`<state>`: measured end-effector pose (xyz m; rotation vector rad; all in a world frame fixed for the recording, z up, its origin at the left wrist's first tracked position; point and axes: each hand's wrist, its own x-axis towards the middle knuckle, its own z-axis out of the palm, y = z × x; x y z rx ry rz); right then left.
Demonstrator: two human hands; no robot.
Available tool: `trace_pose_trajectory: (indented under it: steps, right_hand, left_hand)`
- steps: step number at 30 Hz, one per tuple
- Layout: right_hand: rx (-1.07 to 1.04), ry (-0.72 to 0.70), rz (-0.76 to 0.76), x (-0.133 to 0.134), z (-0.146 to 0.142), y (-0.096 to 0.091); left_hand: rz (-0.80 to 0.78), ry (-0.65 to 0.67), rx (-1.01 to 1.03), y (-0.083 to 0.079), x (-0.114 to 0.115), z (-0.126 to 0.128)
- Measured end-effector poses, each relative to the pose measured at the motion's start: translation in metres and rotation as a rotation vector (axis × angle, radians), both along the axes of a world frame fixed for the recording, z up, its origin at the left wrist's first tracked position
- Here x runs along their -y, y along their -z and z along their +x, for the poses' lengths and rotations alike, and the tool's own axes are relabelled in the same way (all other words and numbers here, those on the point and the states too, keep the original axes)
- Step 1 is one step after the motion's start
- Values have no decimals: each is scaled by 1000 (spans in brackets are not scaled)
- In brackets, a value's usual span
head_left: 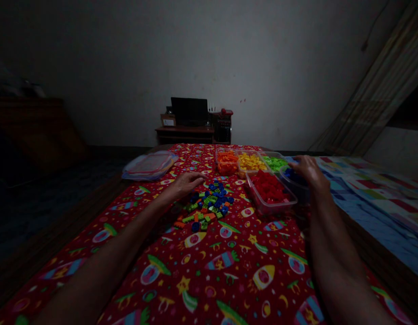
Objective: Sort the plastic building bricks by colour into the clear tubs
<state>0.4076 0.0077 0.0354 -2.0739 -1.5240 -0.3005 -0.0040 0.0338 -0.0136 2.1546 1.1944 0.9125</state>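
Observation:
A loose pile of toy building bricks [210,203], blue, green and orange, lies on the patterned red cloth. My left hand [188,184] hovers at the pile's far left edge, fingers stretched out and holding nothing visible. Over on the right, my right hand [307,169] is above a round tub of blue bricks [292,175], its fingers bent down toward the rim. Whether anything is between those fingers is too dark to make out. Beside that tub stands a clear box of red bricks [270,187]. Behind are boxes of orange bricks [227,158], yellow bricks [252,161] and green bricks [274,162].
Stacked plastic lids [149,164] rest at the table's far left. The red cloth [225,280] covers the table. To the right is a bed with a checked cover [374,180]. A monitor [189,111] stands on a desk by the far wall.

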Motion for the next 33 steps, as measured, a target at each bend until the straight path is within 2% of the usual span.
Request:
trace_pose_trajectory:
  steps: [4,8,10,12,14,16,20,24,28,33]
  right_hand:
    - [18,-127,110,-3,-33,-17]
    - [30,-397,22,0,-95,-22]
    - [60,-577,-116,5,-131,-14]
    - [139,-757,-285,12,-162,-1]
    - [225,-819,-379,17,-184,14]
    - [280,-821,-392,19,-193,26]
    - [321,-802,-453,17,-189,39]
    - [352,-797,-513,16,-187,39]
    - [346,-793,-507,15,-190,38]
    - [318,-750,-504,10,-186,40]
  left_hand:
    - [-25,28,-199,-7,17,-10]
    - [-85,76,-337,5,50,-28]
    - [-98,108,-383,19,70,-35]
    - [-99,60,-434,36,88,-38]
    - [-79,-8,-470,51,101,-36]
    - [-30,-60,-465,60,106,-28]
    - [46,-105,-402,65,95,-3]
    - [62,-90,-332,60,73,24]
    - [56,-28,-196,41,53,37]
    - [51,-145,-64,14,27,19]
